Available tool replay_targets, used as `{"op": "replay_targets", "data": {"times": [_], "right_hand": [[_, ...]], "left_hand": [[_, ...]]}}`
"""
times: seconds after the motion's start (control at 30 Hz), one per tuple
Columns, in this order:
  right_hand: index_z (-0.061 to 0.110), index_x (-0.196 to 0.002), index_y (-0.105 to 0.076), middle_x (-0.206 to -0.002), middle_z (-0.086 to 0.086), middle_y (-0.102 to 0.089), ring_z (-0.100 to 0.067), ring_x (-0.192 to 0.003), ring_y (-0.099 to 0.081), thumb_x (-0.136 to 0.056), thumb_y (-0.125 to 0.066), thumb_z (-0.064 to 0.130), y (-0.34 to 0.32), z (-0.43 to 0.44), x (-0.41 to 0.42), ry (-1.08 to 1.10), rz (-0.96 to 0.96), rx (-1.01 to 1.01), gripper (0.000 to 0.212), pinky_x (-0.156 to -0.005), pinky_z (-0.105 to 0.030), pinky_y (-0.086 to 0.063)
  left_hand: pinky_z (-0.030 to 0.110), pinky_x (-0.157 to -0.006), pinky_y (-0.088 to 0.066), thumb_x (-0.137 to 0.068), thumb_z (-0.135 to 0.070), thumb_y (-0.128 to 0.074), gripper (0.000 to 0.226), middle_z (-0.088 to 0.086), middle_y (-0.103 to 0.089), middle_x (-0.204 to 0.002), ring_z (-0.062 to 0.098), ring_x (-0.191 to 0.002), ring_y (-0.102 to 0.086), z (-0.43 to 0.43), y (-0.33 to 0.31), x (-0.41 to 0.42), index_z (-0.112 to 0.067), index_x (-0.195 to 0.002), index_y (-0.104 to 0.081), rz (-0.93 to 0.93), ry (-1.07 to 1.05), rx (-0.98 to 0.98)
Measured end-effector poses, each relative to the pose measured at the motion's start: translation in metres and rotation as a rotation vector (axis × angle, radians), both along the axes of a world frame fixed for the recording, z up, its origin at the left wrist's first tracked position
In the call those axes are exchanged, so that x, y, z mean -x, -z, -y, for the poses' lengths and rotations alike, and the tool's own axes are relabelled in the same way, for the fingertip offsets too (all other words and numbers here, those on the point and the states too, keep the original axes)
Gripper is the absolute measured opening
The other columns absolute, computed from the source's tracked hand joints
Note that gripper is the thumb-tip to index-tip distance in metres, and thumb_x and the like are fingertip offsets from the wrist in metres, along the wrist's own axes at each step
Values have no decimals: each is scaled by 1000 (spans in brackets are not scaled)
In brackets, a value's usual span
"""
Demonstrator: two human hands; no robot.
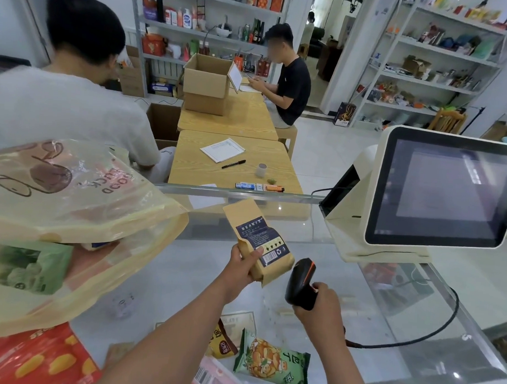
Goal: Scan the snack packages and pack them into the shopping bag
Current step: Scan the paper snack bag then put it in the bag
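Observation:
My left hand (242, 264) grips a tan kraft-paper snack pouch (255, 235) with a dark blue label, its barcode turned toward the scanner. My right hand (318, 304) holds a black handheld barcode scanner (301, 282) with an orange stripe, its head pointing up at the pouch from just to the right. A yellow translucent shopping bag (73, 214) lies open on the glass counter at the left, with a green package (28, 267) and others inside. Near the front edge lie a green snack bag (272, 365), a yellow-brown one (222, 343), a pink one (211, 377) and a red one (39, 359).
A white checkout terminal (442, 187) with a dark screen stands at the right of the glass counter (186, 275); the scanner's cable (431, 333) loops across the glass. Beyond are wooden tables (233, 165), cardboard boxes, two seated people and stocked shelves.

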State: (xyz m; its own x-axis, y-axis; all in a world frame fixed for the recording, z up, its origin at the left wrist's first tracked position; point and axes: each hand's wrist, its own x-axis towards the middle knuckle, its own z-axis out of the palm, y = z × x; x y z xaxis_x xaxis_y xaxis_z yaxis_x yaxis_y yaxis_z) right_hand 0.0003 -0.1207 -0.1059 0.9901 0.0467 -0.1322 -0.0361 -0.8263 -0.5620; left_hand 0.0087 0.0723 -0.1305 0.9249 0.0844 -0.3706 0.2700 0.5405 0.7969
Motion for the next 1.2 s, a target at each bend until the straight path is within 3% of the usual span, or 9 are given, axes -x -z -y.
{"op": "replay_targets", "data": {"times": [0.13,0.33,0.4,0.5,0.7,0.83,0.97,1.1,1.2], "right_hand": [[25,-147,-25,-138,-4,-32,-25,-130,-28,-64,-80,38,-9,-5,-1,-60,170,35,100,-106,-39,-28],[32,-146,-27,-142,-2,-32,-21,-130,-35,-60,-58,71,-28,-54,-20,-291,225,-104,100,-106,-43,-35],[32,-147,-25,-141,-2,-33,-20,-127,-37,-65,-73,57,-30,-68,-28,-322,243,-234,99,-101,-40,-40],[45,-128,-35,-122,10,-50,-10,-108,-52,-72,-78,23,-46,-85,-35,-354,121,-596,74,-77,-26,-48],[27,-124,-45,-110,-8,-62,-29,-92,-67,-51,-72,40,-54,-111,-21,-425,-477,-1234,78,-68,-42,-58],[27,-120,-51,-100,-7,-70,-32,-87,-68,-54,-74,33,-61,-132,-2,-693,-713,-1258,70,-63,-44,-55],[17,-117,-57,-93,-10,-67,-27,-80,-65,-46,-86,48,-67,-160,19,-782,-760,-1233,82,-59,-42,-54],[17,-131,-53,-125,-11,-62,-27,-114,-60,-56,-79,63,-66,-180,38,-758,-694,-1232,92,-97,-47,-47],[15,-125,-60,-122,-16,-64,-31,-113,-61,-70,-74,54,-69,-187,49,-703,-751,-1314,69,-97,-48,-47]], "left_hand": [[36,-78,-57,-92,-24,-62,55,6,-60,-126,22,-108,-63,0,-8,-4,-28,-135,-30,-33,4,-34],[43,-85,-57,-86,-37,-68,53,4,-63,-123,23,-108,-64,-8,-48,-6,-26,-131,-40,-5,-6,-209],[39,-78,-57,-88,-43,-62,44,4,-61,-121,22,-103,-65,-15,-68,-3,-25,-124,-44,32,-13,-267],[33,-72,-56,-95,-45,-50,33,4,-63,-106,20,-91,-66,-29,-98,10,-22,-119,-50,76,-54,-404],[26,-63,-50,-98,-32,-50,16,6,-67,-98,17,-78,-62,-88,-121,67,-18,-104,-57,26,-529,-582],[12,-81,-46,-94,-32,-49,22,-14,-60,-113,0,-105,-57,-104,-136,111,-28,-113,-59,218,-675,-779],[25,-101,-40,-91,-43,-39,32,-18,-66,-116,1,-114,-57,-104,-143,131,-40,-105,-68,143,-595,-846],[32,-90,-48,-97,-49,-39,33,-4,-68,-105,14,-96,-65,-110,-149,147,-32,-99,-66,-12,-589,-623],[32,-79,-50,-99,-51,-35,38,-2,-66,-91,17,-86,-62,-112,-149,159,-27,-101,-64,-169,-532,-549]]}}
